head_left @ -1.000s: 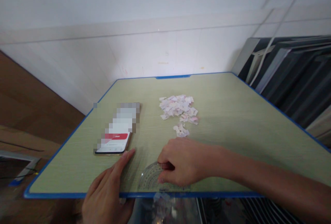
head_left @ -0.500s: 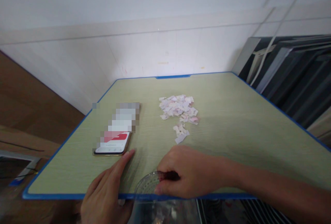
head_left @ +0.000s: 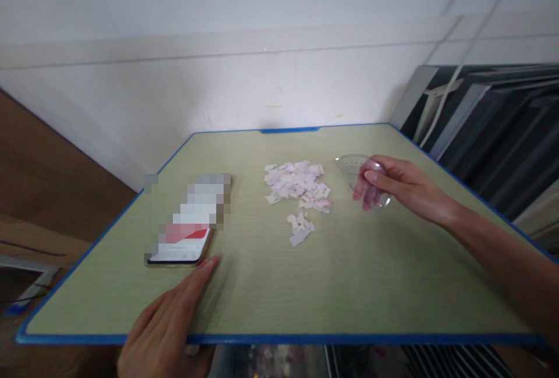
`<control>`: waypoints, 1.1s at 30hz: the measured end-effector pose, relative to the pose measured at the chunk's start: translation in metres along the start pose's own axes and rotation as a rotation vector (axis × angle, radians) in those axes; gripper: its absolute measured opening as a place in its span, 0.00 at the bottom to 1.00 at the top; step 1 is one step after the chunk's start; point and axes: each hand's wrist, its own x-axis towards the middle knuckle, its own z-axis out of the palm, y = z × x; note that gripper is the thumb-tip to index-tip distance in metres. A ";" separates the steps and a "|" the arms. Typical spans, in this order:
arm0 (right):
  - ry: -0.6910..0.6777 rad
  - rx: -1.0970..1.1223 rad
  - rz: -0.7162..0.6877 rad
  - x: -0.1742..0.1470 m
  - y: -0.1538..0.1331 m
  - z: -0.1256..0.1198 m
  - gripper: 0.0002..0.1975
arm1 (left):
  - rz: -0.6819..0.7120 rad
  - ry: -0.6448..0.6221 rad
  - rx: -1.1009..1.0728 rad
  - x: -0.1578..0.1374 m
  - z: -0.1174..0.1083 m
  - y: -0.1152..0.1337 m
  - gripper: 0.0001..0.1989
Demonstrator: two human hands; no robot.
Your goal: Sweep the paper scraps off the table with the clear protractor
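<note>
My right hand (head_left: 399, 183) grips a clear plastic protractor (head_left: 349, 162) by its right part, thumb on the near face and fingers showing through behind. It is raised over the right half of the table, to the right of a heap of torn white paper scraps (head_left: 294, 181). A few scraps lie apart on the near side of the heap. At the near edge rests my left hand (head_left: 168, 308), its fingers stretched out together on the tabletop. Its fingertips lie close to the lower end of a phone (head_left: 187, 247) with a lit, partly blurred screen.
The pale green table (head_left: 279, 290) has a blue rim and stands against a white wall (head_left: 279, 87). Dark flat panels (head_left: 493, 116) lean beyond its right side, with a pale cable in front. Below the near edge are partly seen items.
My right hand has carried the protractor from the near edge up and to the right, past the paper scraps. My left hand stays on the edge, and the view has shifted slightly.
</note>
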 end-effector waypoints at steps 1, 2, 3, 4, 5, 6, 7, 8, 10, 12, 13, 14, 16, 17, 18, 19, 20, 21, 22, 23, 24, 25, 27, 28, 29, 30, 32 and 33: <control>0.017 -0.024 0.012 0.000 0.005 -0.005 0.20 | 0.011 0.014 0.007 -0.001 0.001 -0.002 0.29; 0.012 -0.059 0.019 -0.001 0.009 -0.009 0.20 | 0.009 -0.004 0.012 -0.002 0.002 -0.005 0.30; -0.012 -0.106 0.021 -0.001 0.011 -0.011 0.20 | 0.017 0.000 0.007 -0.003 0.003 -0.007 0.30; -0.043 -0.161 0.023 -0.002 0.013 -0.013 0.19 | 0.039 -0.004 0.019 -0.004 0.004 -0.009 0.31; -0.068 -0.220 0.024 -0.002 0.013 -0.015 0.19 | 0.065 0.005 0.021 -0.005 0.006 -0.011 0.31; -0.083 -0.283 0.025 -0.002 0.013 -0.015 0.18 | 0.073 -0.013 0.020 -0.006 0.007 -0.013 0.32; -0.093 -0.348 0.024 -0.002 0.013 -0.015 0.17 | 0.088 0.012 0.007 -0.007 0.008 -0.014 0.32; -0.102 -0.407 0.020 -0.002 0.013 -0.014 0.16 | 0.080 0.020 -0.007 -0.007 0.008 -0.014 0.33; -0.129 -0.479 -0.004 -0.002 0.012 -0.011 0.16 | 0.077 0.013 -0.017 -0.008 0.008 -0.014 0.32; -0.199 -0.489 -0.040 -0.003 0.011 -0.006 0.15 | 0.091 0.017 -0.026 -0.008 0.007 -0.014 0.32; -0.250 -0.473 -0.057 -0.003 0.010 -0.003 0.15 | 0.094 0.026 -0.026 -0.007 0.007 -0.014 0.32; -0.306 -0.448 -0.073 -0.004 0.009 -0.001 0.15 | 0.103 0.027 -0.026 -0.007 0.007 -0.014 0.32; -0.376 -0.401 -0.097 -0.004 0.008 0.003 0.14 | 0.120 0.028 -0.011 -0.006 0.007 -0.014 0.32; -0.375 -0.383 -0.103 -0.005 0.007 0.005 0.14 | 0.123 0.023 0.000 -0.005 0.008 -0.015 0.33; -0.355 -0.371 -0.104 -0.005 0.007 0.006 0.14 | 0.130 0.018 0.009 -0.005 0.008 -0.015 0.33; -0.322 -0.372 -0.101 -0.004 0.007 0.008 0.14 | 0.125 0.020 0.007 -0.005 0.008 -0.014 0.33; -0.288 -0.381 -0.097 -0.004 0.006 0.009 0.13 | 0.120 0.018 0.003 -0.005 0.008 -0.014 0.32; -0.274 -0.389 -0.095 -0.004 0.006 0.010 0.13 | 0.115 0.022 -0.008 -0.005 0.008 -0.014 0.32; -0.287 -0.393 -0.097 -0.005 0.005 0.011 0.13 | 0.117 0.022 -0.019 -0.005 0.008 -0.014 0.32; -0.318 -0.387 -0.106 -0.005 0.004 0.012 0.12 | 0.126 0.022 -0.027 -0.006 0.008 -0.014 0.31; -0.356 -0.371 -0.118 -0.005 0.004 0.013 0.12 | 0.126 0.029 -0.021 -0.006 0.008 -0.014 0.32; -0.387 -0.350 -0.131 -0.006 0.003 0.014 0.13 | 0.132 0.047 -0.024 -0.006 0.008 -0.014 0.31; -0.392 -0.320 -0.147 -0.006 0.003 0.015 0.13 | 0.112 0.048 -0.028 -0.006 0.008 -0.015 0.30; -0.363 -0.323 -0.148 -0.006 0.004 0.015 0.14 | 0.131 0.048 -0.034 -0.005 0.009 -0.015 0.29; -0.329 -0.337 -0.145 -0.005 0.005 0.015 0.14 | 0.147 0.046 -0.037 -0.005 0.010 -0.016 0.29; -0.304 -0.357 -0.140 -0.005 0.005 0.016 0.14 | 0.185 0.055 -0.042 -0.004 0.010 -0.017 0.29; -0.313 -0.377 -0.138 -0.005 0.006 0.017 0.14 | 0.173 0.044 -0.046 -0.004 0.012 -0.017 0.29; -0.349 -0.369 -0.145 -0.005 0.005 0.018 0.14 | 0.182 0.068 -0.053 -0.004 0.012 -0.017 0.29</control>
